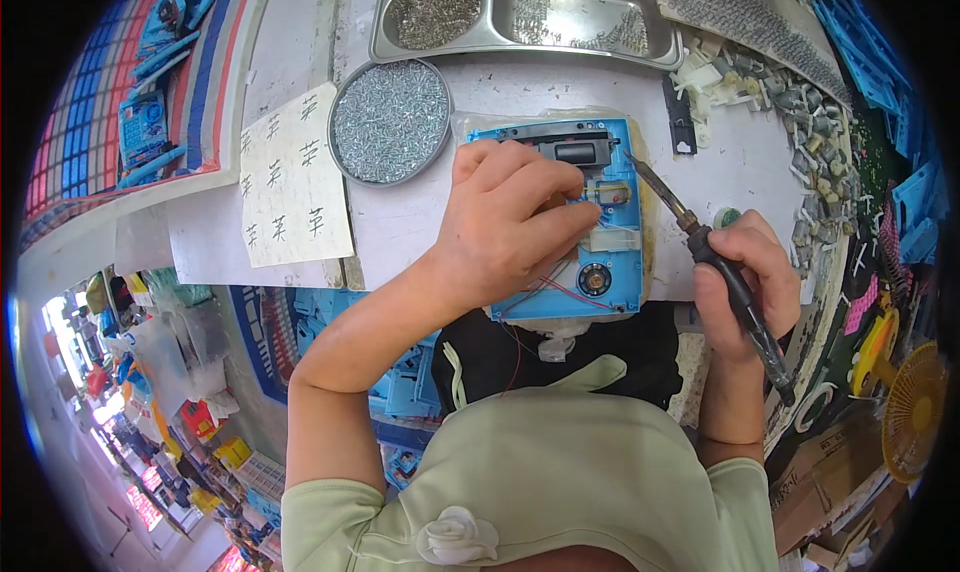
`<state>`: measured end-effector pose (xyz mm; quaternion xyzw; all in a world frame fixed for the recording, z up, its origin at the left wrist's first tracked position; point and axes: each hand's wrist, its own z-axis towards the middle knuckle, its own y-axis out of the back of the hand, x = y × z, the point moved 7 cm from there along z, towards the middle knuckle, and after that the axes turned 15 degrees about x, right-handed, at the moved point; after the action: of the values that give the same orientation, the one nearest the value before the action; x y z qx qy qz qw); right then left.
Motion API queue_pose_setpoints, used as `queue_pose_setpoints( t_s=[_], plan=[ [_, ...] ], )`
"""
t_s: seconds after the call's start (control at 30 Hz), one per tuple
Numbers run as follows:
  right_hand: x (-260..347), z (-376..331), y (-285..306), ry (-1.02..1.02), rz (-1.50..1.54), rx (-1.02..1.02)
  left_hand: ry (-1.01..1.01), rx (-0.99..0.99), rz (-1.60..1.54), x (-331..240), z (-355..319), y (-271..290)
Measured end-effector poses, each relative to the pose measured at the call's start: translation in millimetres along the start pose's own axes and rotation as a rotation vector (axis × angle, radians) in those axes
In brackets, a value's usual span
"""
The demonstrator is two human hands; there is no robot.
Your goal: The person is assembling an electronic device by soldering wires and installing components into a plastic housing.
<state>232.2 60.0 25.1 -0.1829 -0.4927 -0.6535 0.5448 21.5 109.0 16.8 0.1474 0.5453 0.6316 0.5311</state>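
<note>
The left hand (515,227) pressed flat on the blue plastic housing (620,262) at the table's near edge, while the right hand (745,282), clamped around a soldering iron (715,262), angled its tip far-left toward the housing's right edge.

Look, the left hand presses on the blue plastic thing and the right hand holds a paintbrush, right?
Not quite. The head view shows the right hand holding a soldering iron, not a paintbrush. The left hand does press on the blue plastic thing.

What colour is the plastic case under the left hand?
Bright blue case, seen clearly in the head view.
</note>
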Motion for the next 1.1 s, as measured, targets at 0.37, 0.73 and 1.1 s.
queue_pose_setpoints(
  t_s=[0.37,0.73,1.1],
  plan=[
    [-5.5,-3.7,1.1,-0.034,0.018,-0.012,0.132,0.028,-0.272,14.3,-4.0,-1.5],
    [-5.0,3.4,-7.2,-0.043,0.017,0.017,0.461,-0.098,-0.042,20.7,-22.0,5.0],
    [-9.3,30.2,-43.1,-0.177,0.107,-0.002,0.434,-0.105,-0.108,22.0,-25.8,2.6]
  ],
)
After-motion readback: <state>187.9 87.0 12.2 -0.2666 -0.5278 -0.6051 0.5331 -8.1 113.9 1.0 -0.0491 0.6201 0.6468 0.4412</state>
